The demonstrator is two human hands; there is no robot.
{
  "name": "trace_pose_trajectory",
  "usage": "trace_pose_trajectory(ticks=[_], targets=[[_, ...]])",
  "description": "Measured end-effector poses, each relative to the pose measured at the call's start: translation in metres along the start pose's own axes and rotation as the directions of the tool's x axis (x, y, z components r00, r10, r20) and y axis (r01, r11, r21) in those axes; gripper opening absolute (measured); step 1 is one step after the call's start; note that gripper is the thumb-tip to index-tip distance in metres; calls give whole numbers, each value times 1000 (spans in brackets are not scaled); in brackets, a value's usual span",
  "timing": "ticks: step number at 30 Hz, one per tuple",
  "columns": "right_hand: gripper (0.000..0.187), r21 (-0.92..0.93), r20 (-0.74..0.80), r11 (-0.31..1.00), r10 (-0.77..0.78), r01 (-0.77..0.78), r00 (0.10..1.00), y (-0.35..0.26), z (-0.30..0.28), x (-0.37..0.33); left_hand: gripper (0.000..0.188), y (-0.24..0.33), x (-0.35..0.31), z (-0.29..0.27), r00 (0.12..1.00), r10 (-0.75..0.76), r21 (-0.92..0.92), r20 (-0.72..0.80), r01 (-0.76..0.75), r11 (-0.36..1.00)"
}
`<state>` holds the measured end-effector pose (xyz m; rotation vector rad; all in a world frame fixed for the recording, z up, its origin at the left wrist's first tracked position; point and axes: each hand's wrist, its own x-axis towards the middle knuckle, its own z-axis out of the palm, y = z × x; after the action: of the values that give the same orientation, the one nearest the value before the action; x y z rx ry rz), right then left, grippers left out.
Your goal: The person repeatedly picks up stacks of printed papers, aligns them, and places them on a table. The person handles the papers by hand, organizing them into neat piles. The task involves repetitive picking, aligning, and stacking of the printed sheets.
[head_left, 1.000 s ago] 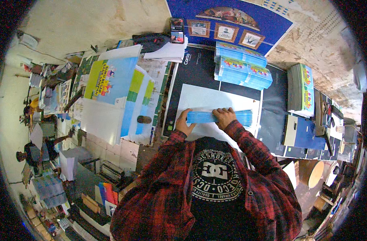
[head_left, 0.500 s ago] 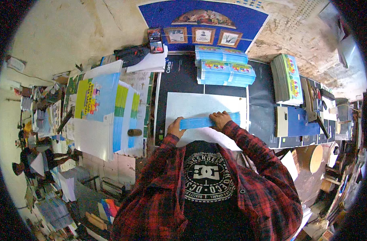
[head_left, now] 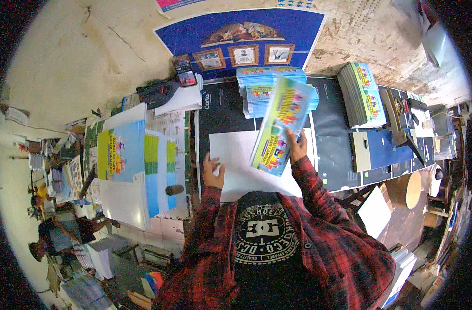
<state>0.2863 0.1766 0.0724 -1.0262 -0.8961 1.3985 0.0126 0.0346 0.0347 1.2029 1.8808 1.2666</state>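
My right hand (head_left: pixel 298 146) grips the right side of a bundle of long printed booklets (head_left: pixel 280 121) with green, yellow and blue covers. The bundle is raised and tilted, its printed face turned up, over the right part of a large white sheet (head_left: pixel 233 150). Above the sheet's left edge, my left hand (head_left: pixel 213 170) is open with the fingers apart and nothing in it. Behind the held bundle lie blue-edged piles of similar booklets (head_left: pixel 251 78), which it partly covers.
Another tall booklet stack (head_left: pixel 356 95) stands at the back right, near a blue board (head_left: pixel 383 152) and a wooden-framed tool (head_left: pixel 396 116). Large printed sheets (head_left: pixel 123 199) are piled on the left table, with a dark roller-like piece (head_left: pixel 174 189). A person (head_left: pixel 65 230) is at far left.
The bundle, earlier held on edge in both hands over the white sheet, is now lifted and turned face up in my right hand. My left hand has let go and moved left.
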Motion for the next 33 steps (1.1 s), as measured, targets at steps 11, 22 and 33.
trace_pose_trajectory(ticks=[11, 22, 33], targets=[[53, 515, -195, 768, 537, -380, 821, 164, -88, 4, 54, -111, -73, -3, 943, -260, 76, 208, 250, 965], [71, 165, -106, 656, 754, -737, 648, 142, -57, 71, 51, -26, -77, -27, 972, -233, 320, -22, 227, 920], [54, -528, 424, 775, 594, -346, 684, 99, -161, 43, 42, -87, -304, -9, 750, -655, 365, 92, 587, 723]])
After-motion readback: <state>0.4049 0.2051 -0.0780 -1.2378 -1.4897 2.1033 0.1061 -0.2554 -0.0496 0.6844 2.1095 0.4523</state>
